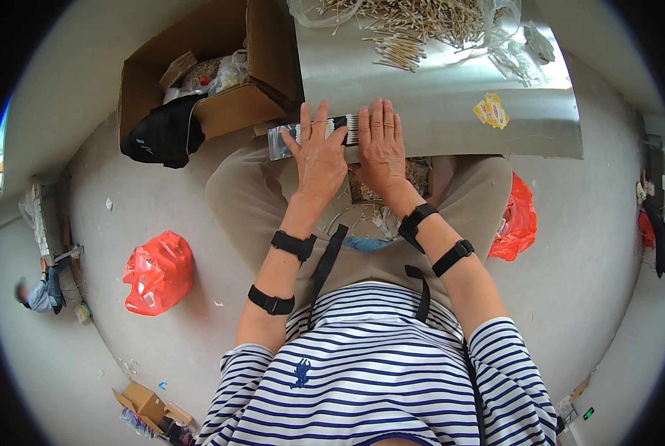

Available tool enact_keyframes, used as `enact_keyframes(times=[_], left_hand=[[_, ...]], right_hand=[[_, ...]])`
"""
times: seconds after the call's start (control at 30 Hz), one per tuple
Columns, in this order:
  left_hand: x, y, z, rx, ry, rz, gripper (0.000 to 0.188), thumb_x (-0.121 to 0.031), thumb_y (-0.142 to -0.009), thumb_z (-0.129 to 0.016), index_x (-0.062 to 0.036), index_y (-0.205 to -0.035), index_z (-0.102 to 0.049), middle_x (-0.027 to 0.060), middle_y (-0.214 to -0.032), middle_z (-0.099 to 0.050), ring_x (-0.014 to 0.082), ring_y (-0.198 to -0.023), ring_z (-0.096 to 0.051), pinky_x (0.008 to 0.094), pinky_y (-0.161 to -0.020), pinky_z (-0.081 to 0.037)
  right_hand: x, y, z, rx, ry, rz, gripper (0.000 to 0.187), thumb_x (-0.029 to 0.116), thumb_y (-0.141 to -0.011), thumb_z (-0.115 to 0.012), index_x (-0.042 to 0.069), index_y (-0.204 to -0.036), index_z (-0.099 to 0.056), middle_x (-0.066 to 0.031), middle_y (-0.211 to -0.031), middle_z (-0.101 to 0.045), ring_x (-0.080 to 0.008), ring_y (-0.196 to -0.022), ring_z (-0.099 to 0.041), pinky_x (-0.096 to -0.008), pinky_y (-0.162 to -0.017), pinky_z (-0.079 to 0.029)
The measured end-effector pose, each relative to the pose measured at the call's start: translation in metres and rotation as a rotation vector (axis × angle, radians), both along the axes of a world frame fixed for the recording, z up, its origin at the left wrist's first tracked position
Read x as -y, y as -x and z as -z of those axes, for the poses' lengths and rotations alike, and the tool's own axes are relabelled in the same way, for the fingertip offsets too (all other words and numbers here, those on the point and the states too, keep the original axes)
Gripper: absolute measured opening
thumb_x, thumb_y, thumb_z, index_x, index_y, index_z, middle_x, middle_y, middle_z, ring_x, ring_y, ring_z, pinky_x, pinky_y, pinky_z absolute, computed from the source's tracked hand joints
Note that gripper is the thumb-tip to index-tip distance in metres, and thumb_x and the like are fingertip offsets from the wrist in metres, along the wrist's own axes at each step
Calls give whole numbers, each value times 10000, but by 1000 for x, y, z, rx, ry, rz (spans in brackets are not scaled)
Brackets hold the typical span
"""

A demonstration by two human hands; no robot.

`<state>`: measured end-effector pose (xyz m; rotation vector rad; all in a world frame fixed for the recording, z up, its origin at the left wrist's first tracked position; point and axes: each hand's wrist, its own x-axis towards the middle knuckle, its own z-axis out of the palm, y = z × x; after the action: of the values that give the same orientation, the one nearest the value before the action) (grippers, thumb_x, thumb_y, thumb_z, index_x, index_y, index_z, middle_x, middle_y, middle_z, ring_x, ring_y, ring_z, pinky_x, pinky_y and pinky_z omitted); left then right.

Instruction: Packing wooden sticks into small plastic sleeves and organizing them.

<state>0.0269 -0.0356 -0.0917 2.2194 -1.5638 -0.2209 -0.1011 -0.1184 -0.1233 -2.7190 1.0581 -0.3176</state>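
Observation:
My left hand (320, 160) lies with fingers spread over a clear plastic packet (279, 143) near the table's front edge. White-tipped cotton swabs (352, 130) stick out of its right end, next to a black band. The left thumb rests by that band. Beside the swab tips, my right hand (382, 152) is laid flat, its fingers stretched forward on the metal tabletop (436, 97). Part of the packet is hidden beneath my left hand. Farther back lies a large heap of wooden-stick swabs (444, 22), with a smaller loose bunch (399, 50) in front.
Yellow labels (491, 110) lie on the right of the tabletop, below crumpled clear bags (514, 63). An open cardboard box (265, 59) with a black cloth item (167, 134) stands left. Red plastic bags (160, 271) sit on the floor. A person (44, 293) is far left.

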Motion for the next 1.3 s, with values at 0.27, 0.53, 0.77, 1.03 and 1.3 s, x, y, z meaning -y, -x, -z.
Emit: enact_keyframes(times=[0.27, 0.53, 0.77, 1.03, 1.3], left_hand=[[2, 1, 6, -14, 64, 14, 280, -68, -882, -646, -128, -1136, -747, 135, -1645, -372, 397, -1591, -163, 768, -1178, -8], [2, 1, 3, -14, 39, 33, 293, -60, -877, -641, -116, -1147, -742, 152, -1645, -366, 398, -1592, -158, 765, -1179, 1], [9, 0, -3, 2, -23, 7, 394, -43, -879, -675, -128, -1261, -720, 111, -1661, -344, 373, -1597, -148, 767, -1189, -45], [8, 1, -2, 4, -55, 26, 402, -46, -883, -670, -129, -1274, -716, 114, -1661, -343, 374, -1596, -149, 766, -1189, -44], [15, -1, -1, 66, -70, 20, 419, -65, -888, -678, -139, -1300, -705, 118, -1658, -344, 363, -1597, -147, 767, -1189, -43]], right_hand=[[-1, -1, 1, 18, 10, 0, 1116, 257, -678, -880, -49, -1572, -288, -322, -1650, -235, -489, -1566, -190, -550, -1281, -183], [0, 0, 2, -2, 21, -7, 1108, 257, -683, -875, -47, -1574, -291, -321, -1654, -231, -487, -1569, -186, -549, -1281, -178], [0, -1, 6, 16, 15, 1, 1200, 250, -627, -922, -32, -1592, -266, -323, -1662, -216, -481, -1570, -190, -547, -1276, -190], [0, 0, 9, 32, 72, 7, 1194, 250, -631, -921, -34, -1589, -268, -321, -1662, -217, -480, -1571, -189, -546, -1277, -189], [0, -1, 1, -5, 17, -11, 1076, 256, -708, -853, -47, -1575, -295, -317, -1653, -237, -487, -1569, -186, -553, -1281, -179]])
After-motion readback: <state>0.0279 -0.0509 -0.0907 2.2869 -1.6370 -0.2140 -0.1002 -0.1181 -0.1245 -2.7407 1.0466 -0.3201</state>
